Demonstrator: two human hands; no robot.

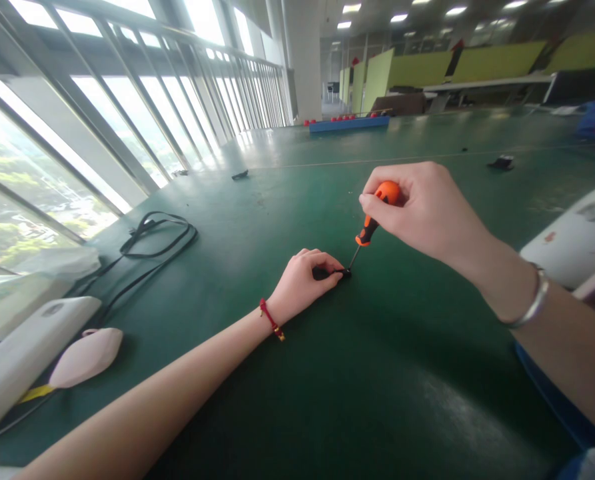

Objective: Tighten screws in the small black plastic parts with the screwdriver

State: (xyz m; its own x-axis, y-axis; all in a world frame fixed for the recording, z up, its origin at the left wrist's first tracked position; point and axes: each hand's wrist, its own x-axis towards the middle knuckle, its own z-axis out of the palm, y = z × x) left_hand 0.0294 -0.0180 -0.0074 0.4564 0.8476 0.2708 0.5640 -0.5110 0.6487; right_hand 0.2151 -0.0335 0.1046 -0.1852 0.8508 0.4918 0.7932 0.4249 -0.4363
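Note:
My left hand (pixel 302 283) rests on the green table (pixel 327 373) with its fingers closed on a small black part (pixel 331 273), pinning it to the surface. My right hand (pixel 422 207) grips an orange-handled screwdriver (pixel 377 213) from above. The screwdriver leans down to the left, and its thin tip meets the small black part at its right end. A red cord bracelet circles my left wrist and a silver bangle my right.
A black cable (pixel 157 243) loops at the left. A white device (pixel 22 353) and a pale mask (pixel 84 357) lie at the near left. White boxes (pixel 572 240) stand at the right edge. Small black bits (pixel 501 162) and a blue tray (pixel 350 123) lie farther back.

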